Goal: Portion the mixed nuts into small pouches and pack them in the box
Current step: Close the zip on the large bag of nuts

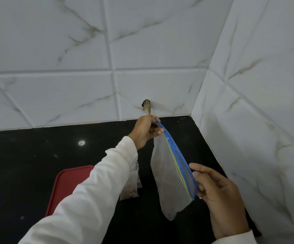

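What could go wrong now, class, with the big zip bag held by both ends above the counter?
The zip bag hangs from two pinches, left hand and right hand; either slipping could drop it, perhaps spilling its contents. The left hand also grips what looks like a spoon, likely weakening that pinch.

This has the look of a home kitchen. A polished black stone counter (28, 164) runs into a corner where two walls of white, marble-veined tiles (54, 41) meet. A red plastic lid (68, 184) lies on it, beside a clear zip-top bag (167, 173).
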The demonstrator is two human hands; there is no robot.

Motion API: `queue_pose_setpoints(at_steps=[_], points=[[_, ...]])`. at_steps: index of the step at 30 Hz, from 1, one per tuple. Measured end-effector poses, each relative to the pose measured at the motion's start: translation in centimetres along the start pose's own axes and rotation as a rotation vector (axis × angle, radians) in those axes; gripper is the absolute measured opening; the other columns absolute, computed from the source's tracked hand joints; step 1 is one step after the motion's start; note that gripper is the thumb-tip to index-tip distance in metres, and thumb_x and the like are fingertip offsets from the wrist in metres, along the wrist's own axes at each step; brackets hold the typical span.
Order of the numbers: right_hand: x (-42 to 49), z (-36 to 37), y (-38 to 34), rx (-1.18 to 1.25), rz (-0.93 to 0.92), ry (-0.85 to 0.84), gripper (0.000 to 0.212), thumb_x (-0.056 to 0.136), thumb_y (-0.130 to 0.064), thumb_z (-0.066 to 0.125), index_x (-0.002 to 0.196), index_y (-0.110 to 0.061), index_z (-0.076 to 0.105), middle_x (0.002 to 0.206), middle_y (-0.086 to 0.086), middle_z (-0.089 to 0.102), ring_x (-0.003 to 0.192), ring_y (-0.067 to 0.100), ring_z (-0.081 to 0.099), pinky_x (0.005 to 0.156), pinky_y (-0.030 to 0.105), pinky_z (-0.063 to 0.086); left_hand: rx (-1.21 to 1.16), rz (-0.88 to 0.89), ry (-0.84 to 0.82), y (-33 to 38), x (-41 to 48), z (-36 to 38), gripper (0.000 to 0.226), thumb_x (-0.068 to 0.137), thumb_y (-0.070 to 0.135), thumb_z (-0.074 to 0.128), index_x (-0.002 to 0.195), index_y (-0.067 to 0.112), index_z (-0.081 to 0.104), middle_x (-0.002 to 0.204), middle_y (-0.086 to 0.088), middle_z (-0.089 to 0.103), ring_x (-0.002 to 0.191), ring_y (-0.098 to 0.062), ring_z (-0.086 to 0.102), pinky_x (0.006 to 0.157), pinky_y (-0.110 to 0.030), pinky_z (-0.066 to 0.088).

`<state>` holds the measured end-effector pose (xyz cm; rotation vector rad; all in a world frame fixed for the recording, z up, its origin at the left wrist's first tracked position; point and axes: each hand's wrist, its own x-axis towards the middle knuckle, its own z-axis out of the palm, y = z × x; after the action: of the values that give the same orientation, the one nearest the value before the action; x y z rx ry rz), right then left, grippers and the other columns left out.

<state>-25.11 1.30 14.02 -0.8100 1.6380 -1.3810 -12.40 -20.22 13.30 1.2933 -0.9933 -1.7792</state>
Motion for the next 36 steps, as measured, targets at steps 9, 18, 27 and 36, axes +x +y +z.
queue_pose_setpoints(at_steps=[9, 18, 27, 36], points=[[-1.4, 0.5, 1.4, -0.668, -0.545, 0.150, 0.047, 0.072, -0.070, 0.063, 0.087, -0.026, 0.069, 0.096, -0.008, 0.057, 0.075, 0.006, 0.059, 0.054, 0.009, 0.045, 0.079, 0.028, 0.129, -0.5, 0.3, 0.1, 0.029, 0.103, 0.003, 0.033, 0.100, 0.009, 0.061, 0.070, -0.011, 0.062, 0.046, -0.009, 0.061, 0.050, -0.018, 0.054], [-0.6, -0.9, 3.2, -0.877, -0.668, 0.234, 0.018, 0.065, -0.021, 0.088, 0.071, -0.013, 0.073, 0.094, 0.005, 0.068, 0.067, 0.009, 0.062, 0.056, 0.011, 0.047, 0.336, 0.158, 0.142, -0.6, 1.2, -0.9, 0.021, 0.097, 0.007, 0.048, 0.099, 0.002, 0.068, 0.067, -0.009, 0.063, 0.053, -0.013, 0.061, 0.052, -0.022, 0.052], [-0.9, 0.3, 2.7, -0.707, -0.708, 0.281, 0.027, 0.091, -0.040, 0.054, 0.080, -0.016, 0.063, 0.063, -0.011, 0.058, 0.058, 0.003, 0.056, 0.060, 0.001, 0.041, 0.311, 0.133, 0.362, -0.3, 2.4, -0.2, 0.019, 0.098, 0.011, 0.050, 0.082, 0.005, 0.057, 0.076, -0.011, 0.060, 0.056, -0.018, 0.060, 0.043, -0.023, 0.051], [0.3, -0.3, 3.7, -0.317, -0.449, 0.387, 0.016, 0.082, -0.023, 0.072, 0.088, -0.031, 0.059, 0.082, -0.009, 0.070, 0.077, -0.002, 0.068, 0.059, 0.014, 0.055, 0.030, 0.031, 0.181, -0.7, 0.4, -0.7, 0.014, 0.094, 0.016, 0.046, 0.095, 0.011, 0.059, 0.092, -0.011, 0.053, 0.075, -0.019, 0.055, 0.067, -0.032, 0.055]])
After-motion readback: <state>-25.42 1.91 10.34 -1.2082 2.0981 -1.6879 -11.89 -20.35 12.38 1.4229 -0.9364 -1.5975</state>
